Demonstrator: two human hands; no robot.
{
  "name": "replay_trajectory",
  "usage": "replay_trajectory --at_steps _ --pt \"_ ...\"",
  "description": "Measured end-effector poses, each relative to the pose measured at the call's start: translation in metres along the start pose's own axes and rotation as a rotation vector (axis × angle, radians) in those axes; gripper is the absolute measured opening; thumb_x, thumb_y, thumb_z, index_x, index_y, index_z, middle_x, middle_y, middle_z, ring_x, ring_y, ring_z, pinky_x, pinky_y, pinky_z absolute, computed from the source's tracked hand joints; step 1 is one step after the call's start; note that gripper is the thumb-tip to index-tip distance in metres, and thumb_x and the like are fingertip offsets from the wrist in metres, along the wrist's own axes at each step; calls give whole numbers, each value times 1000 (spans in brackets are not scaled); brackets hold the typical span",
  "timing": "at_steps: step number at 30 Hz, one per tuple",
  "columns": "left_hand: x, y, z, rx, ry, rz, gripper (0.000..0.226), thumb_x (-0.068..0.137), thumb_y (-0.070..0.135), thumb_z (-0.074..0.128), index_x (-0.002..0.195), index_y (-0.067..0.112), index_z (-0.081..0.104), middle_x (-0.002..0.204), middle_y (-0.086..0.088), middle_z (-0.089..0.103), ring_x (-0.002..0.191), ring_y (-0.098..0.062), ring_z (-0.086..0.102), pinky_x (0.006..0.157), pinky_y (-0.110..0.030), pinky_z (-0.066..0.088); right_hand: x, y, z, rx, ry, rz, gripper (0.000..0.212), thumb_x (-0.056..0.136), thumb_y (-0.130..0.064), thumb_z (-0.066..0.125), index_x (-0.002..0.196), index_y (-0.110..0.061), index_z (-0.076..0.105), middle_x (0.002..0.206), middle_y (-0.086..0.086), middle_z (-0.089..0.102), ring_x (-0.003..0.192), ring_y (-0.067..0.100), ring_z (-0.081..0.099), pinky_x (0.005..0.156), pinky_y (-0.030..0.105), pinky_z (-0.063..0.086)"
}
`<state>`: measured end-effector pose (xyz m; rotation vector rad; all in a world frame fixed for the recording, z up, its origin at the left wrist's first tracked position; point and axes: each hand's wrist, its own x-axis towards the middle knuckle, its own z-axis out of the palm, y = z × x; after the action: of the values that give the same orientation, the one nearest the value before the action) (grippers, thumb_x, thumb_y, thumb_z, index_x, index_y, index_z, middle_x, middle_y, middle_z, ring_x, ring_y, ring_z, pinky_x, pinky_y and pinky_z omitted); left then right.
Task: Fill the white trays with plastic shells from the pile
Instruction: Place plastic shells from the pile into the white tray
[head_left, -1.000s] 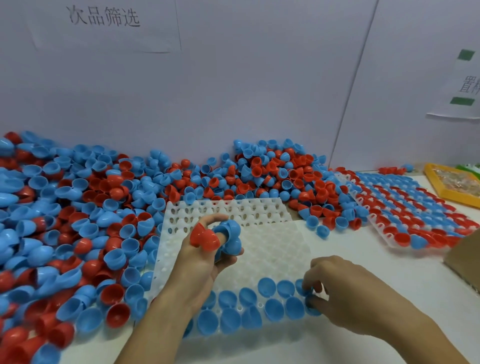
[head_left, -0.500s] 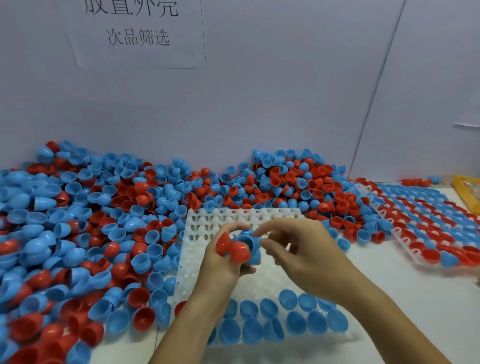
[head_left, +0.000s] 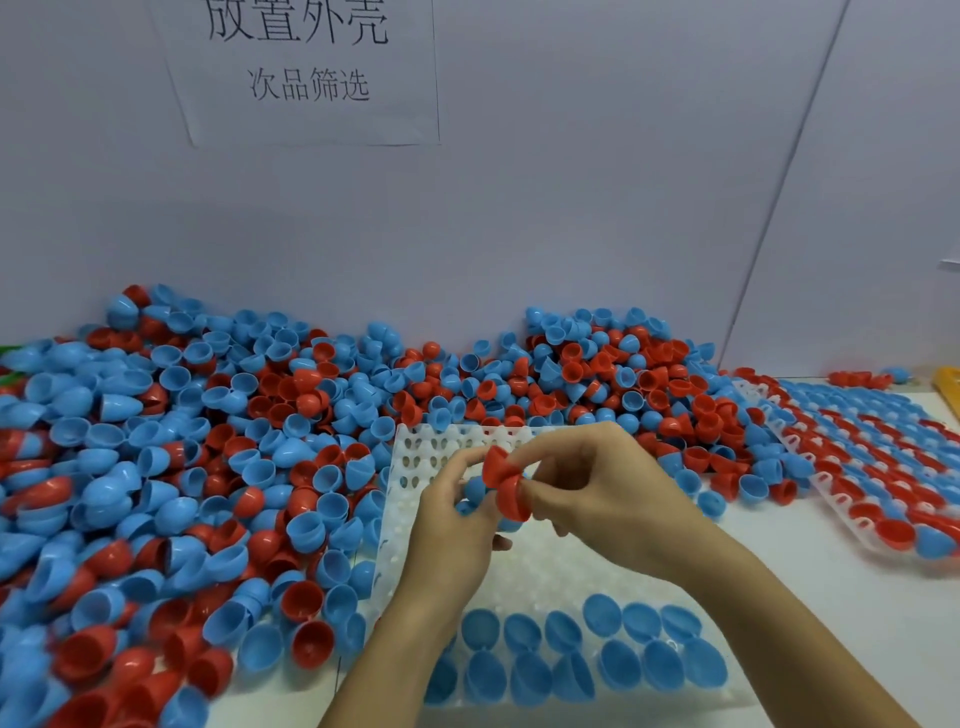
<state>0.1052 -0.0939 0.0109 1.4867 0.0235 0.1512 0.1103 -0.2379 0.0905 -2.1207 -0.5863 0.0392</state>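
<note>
A white tray (head_left: 550, 566) with rows of holes lies in front of me. Its two nearest rows hold blue shells (head_left: 561, 654). My left hand (head_left: 452, 525) grips a bunch of shells above the tray: blue ones (head_left: 474, 488) and a red one (head_left: 496, 464). My right hand (head_left: 597, 493) pinches another red shell (head_left: 514, 499) at that bunch, touching the left hand's load. A big pile of red and blue shells (head_left: 208, 467) covers the table to the left and along the back wall.
A second tray (head_left: 883, 467), filled with red and blue shells, lies at the right. A yellow box edge (head_left: 948, 389) shows at the far right. Paper signs hang on the wall behind. Bare white table (head_left: 810, 597) lies between the two trays.
My right hand rose from the tray's near rows to the bunch in my left hand and now pinches a red shell there. The view tilted up.
</note>
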Motion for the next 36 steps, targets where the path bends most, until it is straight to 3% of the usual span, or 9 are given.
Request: replay_trajectory --at_steps 5,9,12,14,17,20,24,31,36 --pt "0 3 0 -45 29 -16 32 98 9 60 94 40 69 116 -6 64 93 -25 68 61 -20 54 -7 9 -15 25 78 140 35 89 -9 70 83 -42 77 72 -4 75 56 4 62 57 12 50" --pt "-3 3 8 -142 29 -74 36 100 7 55 92 40 69 116 -14 64 94 -31 69 62 -22 55 -7 17 -5 -53 154 178 49 91 2 62 82 -45 73 70 -8 74 67 7 69 54 14 52" --pt "-3 1 12 -233 110 -135 31 101 8 55 96 36 69 113 -17 66 95 -30 69 60 -24 56 -4 22 4 -107 148 193 46 93 4 55 97 -36 77 85 -10 74 81 8 69 72 22 59" --pt "-1 -2 11 -275 156 -163 29 101 7 54 101 33 67 112 -17 66 97 -30 70 60 -25 57 -3 21 8 -78 104 197 53 92 9 46 102 -33 77 94 -14 74 88 -2 67 77 12 54" --pt "1 -5 9 -295 177 -174 28 101 7 55 102 32 68 111 -16 68 96 -28 71 61 -25 57 -2 20 11 33 85 230 49 92 1 47 96 -38 77 91 -19 75 89 -12 64 70 0 46" --pt "2 -6 7 -277 184 -163 29 101 8 55 104 34 67 110 -14 68 96 -25 71 63 -25 58 -1 25 11 166 143 295 30 96 -23 58 77 -34 79 82 -16 76 77 -7 65 62 9 45" --pt "2 -5 7 -272 175 -124 28 100 7 55 103 32 68 109 -15 69 93 -25 71 63 -24 56 -3 30 10 248 167 335 31 92 -44 63 74 -26 81 78 -7 77 72 1 67 71 23 43" --pt "0 -4 10 -296 132 -109 27 101 6 55 102 30 68 111 -13 67 95 -31 69 62 -25 57 -8 45 -3 362 208 456 5 82 -14 80 79 -17 77 80 1 76 79 15 66 70 31 45" --pt "-2 -2 11 -324 84 -111 32 101 4 54 95 31 71 108 -10 67 89 -31 70 61 -25 57 -25 56 -24 206 234 411 37 82 -7 78 103 -25 54 80 -4 77 71 4 71 64 18 47"
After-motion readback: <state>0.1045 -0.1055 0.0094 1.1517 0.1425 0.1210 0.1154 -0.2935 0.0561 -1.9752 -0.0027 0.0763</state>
